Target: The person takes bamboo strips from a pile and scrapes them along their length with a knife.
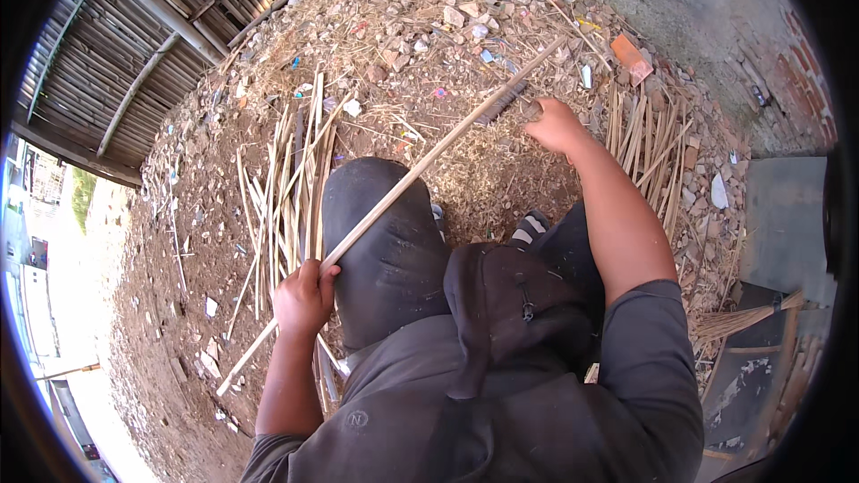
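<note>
— What have the hands got?

— I see my left hand (302,297) with its grip closed around a long bamboo strip (420,170), which runs slantwise over the raised left knee (380,233) and up toward the rubble. My right hand (555,125) has its grip closed on a knife (503,104), the blade lying against the strip.

— And around them?

— Split bamboo slats lie in a pile (291,188) on the dirt ground (188,241) just left of the knee, another bundle (649,152) by the right arm.
</note>
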### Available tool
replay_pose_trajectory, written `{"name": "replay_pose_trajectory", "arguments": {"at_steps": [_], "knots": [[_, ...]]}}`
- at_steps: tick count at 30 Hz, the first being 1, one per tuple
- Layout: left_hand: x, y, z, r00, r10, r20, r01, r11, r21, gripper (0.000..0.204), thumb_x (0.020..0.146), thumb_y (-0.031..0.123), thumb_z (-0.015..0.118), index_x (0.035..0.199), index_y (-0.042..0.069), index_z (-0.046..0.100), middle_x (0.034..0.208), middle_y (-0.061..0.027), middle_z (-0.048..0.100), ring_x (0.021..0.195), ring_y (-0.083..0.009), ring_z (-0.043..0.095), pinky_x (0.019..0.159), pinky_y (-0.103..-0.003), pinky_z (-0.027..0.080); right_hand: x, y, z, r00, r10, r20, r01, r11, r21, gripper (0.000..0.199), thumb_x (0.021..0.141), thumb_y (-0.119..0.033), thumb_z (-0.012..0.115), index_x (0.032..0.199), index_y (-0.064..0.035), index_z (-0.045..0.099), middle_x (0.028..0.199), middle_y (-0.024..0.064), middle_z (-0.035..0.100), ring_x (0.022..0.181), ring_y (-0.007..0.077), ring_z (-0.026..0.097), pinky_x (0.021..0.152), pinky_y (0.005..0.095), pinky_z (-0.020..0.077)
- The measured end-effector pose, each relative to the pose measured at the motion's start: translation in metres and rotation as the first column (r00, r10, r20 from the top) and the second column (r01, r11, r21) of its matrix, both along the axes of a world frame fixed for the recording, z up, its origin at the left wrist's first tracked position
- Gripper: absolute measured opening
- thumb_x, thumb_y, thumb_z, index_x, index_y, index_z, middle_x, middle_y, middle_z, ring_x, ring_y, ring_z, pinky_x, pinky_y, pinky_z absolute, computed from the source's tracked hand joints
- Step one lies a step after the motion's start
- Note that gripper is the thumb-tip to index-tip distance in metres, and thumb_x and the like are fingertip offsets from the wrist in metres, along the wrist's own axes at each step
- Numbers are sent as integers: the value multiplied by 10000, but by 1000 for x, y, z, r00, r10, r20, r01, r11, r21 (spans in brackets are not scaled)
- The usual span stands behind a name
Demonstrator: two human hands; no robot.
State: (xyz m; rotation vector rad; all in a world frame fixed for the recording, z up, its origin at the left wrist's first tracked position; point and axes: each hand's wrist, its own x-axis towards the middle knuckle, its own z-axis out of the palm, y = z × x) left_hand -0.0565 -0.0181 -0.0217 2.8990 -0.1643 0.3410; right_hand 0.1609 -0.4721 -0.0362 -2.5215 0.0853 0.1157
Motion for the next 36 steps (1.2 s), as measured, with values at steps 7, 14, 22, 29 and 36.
{"name": "replay_pose_trajectory", "arguments": {"at_steps": [7,14,22,29,36], "knots": [[-7,3,0,1000,3,12,-3,1000,-10,352,951,381,634,788,87,530,615,-145,612,543,-376,623,488,-486,484,-16,27,29,975,218,-39,-221,969,-110,393,783,-182,651,1144,-29,662,902,196,699,850,334,687,780,430,537],[2,5,12,996,13,-85,-10,999,35,365,949,405,633,790,90,537,617,-146,617,551,-378,630,494,-487,490,-3,-18,-1,997,-50,-50,52,998,32,420,768,-186,672,1156,-28,663,959,180,705,888,322,686,802,417,533],[2,3,10,988,12,-154,-22,998,-63,370,971,373,604,785,66,516,619,-182,604,580,-421,615,515,-512,462,-24,17,40,974,220,54,-204,956,-213,333,774,-188,671,1095,-105,693,947,179,697,881,364,674,785,468,528],[9,0,29,960,-30,-278,-17,986,-167,379,990,344,578,770,42,517,608,-199,587,598,-434,606,543,-511,451,-21,24,23,979,192,63,-182,974,-135,327,783,-204,668,1085,-82,695,950,184,700,901,364,677,804,468,526],[15,5,19,954,-74,-289,10,977,-214,400,1016,336,529,781,12,523,648,-226,575,652,-457,592,590,-509,441,-9,5,10,994,112,-7,-112,994,-4,368,789,-186,671,1135,-63,689,923,171,709,858,316,688,778,417,530]]}}
